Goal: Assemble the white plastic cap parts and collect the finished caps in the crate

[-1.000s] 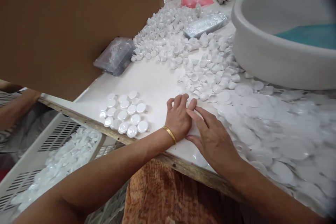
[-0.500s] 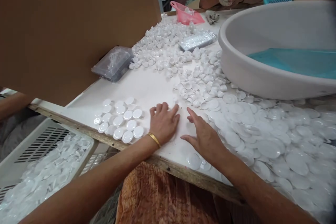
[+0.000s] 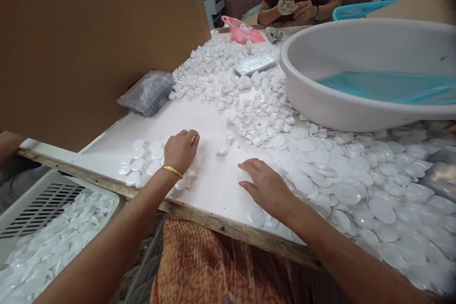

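My left hand (image 3: 181, 153), with a gold bangle at the wrist, is over the right side of a group of small white round pieces (image 3: 138, 153) near the table's front edge. Its fingers are curled together; a speck of white shows at the fingertips, too small to name. To the right, my right hand (image 3: 261, 180) hovers over the white table with thumb and fingers apart, holding nothing. Between the hands lies a tiny white cup (image 3: 221, 152). Beside my right hand spreads a heap of flat white saucers (image 3: 342, 192), with small white cups (image 3: 254, 116) heaped behind.
A large white tub (image 3: 320, 111) stands at the right. A brown cardboard panel (image 3: 107, 47) rises at the left, near a clear plastic-wrapped pack (image 3: 147, 92). A crate (image 3: 42, 199) of white pieces sits below the edge. Across the table are a pink scoop (image 3: 242, 31) and another person's hands (image 3: 294, 8).
My left hand has moved left from the middle of the table to the group of round pieces, its fingers now curled. My right hand stays near the saucers. The camera view has shifted slightly.
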